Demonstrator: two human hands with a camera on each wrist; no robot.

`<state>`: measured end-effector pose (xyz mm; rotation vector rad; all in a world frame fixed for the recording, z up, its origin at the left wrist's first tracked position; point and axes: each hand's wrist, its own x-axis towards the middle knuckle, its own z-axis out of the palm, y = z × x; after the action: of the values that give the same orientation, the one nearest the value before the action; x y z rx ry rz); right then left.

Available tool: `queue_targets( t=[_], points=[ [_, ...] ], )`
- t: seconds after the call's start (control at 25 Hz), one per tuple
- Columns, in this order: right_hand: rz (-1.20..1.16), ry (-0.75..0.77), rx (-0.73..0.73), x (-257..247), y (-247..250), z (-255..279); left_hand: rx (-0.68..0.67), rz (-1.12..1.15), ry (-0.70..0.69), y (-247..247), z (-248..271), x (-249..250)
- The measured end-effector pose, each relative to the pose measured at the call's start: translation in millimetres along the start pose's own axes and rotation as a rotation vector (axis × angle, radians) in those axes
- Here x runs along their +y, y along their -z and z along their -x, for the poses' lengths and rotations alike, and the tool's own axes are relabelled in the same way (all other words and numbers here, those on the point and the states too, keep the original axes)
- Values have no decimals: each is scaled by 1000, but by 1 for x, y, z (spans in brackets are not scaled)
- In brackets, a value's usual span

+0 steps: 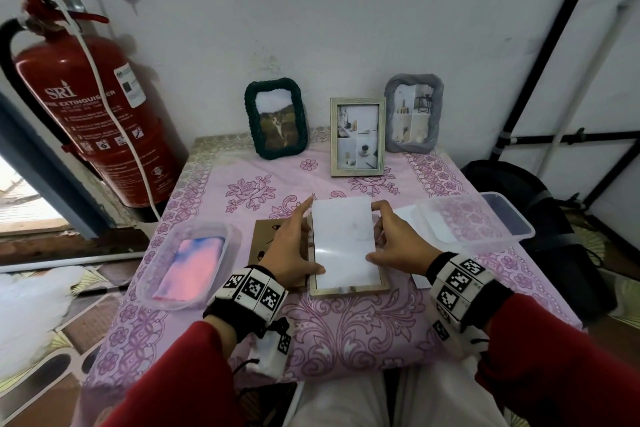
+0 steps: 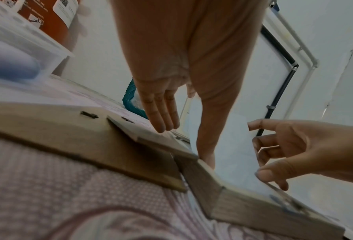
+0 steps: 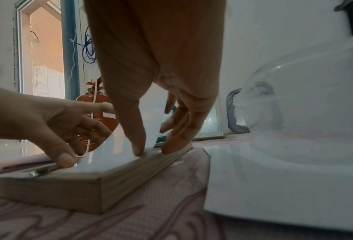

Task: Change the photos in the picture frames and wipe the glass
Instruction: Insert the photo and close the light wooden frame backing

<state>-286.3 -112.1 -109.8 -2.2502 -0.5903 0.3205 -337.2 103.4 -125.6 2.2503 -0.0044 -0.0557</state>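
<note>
Around your work area, the desk (image 1: 346,340) carries a pink flowered cloth. At its far edge three frames stand against the wall: a dark green frame (image 1: 276,118) with a cat picture, a pale wooden frame (image 1: 357,136) just beside the middle, and a grey frame (image 1: 414,112) behind it to the right. A red fire extinguisher (image 1: 93,107) hangs on the left. On the left side of the desk a clear tub (image 1: 188,262) holds a pink and blue cloth (image 1: 194,260). On the right, a second clear tub (image 1: 474,222) sits partly over some white sheets (image 1: 405,215).

Directly in front of you, an open frame (image 1: 348,288) lies face down on the desk. Its brown backing board (image 1: 266,243) lies just to the left, partly under your left hand (image 1: 292,243). A white photo sheet (image 1: 343,243) rests in the frame, its far end curved upward.

Your left hand holds the sheet's left edge, the thumb pressing on the near corner, the index finger stretched forward along the side. Your right hand (image 1: 394,239) pinches the right edge between the thumb near you and the fingers further up.
</note>
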Motion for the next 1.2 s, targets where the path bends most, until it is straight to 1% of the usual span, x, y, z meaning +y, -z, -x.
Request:
queue_targets(
  t=[0.08,0.16,0.28,0.4,0.64,0.8,1.0,1.08,1.2],
  points=[
    [24,-32,-28,1,-1,-1,5,-76,30,1,-2,-4],
    [48,-68,-47,2,-2,-2,-25,-122,55,2,-5,-6],
    [108,-131,-38,2,-3,-3,-74,-128,77,2,-8,-5],
    [165,-178,-52,4,-2,-4,-64,-133,103,2,-10,-5],
    [99,-125,-94,7,1,-4,-124,-195,158,3,-16,-6],
    [71,-112,-99,10,2,-5,-154,-165,157,5,-15,-5],
    [127,-105,-191,13,3,-6,-171,-114,169,5,-15,-5],
    [146,-116,-194,14,2,-5,-186,-143,189,4,-16,-6],
    [158,-93,-175,13,1,-2,-186,-151,200,3,-15,-6]
  ],
)
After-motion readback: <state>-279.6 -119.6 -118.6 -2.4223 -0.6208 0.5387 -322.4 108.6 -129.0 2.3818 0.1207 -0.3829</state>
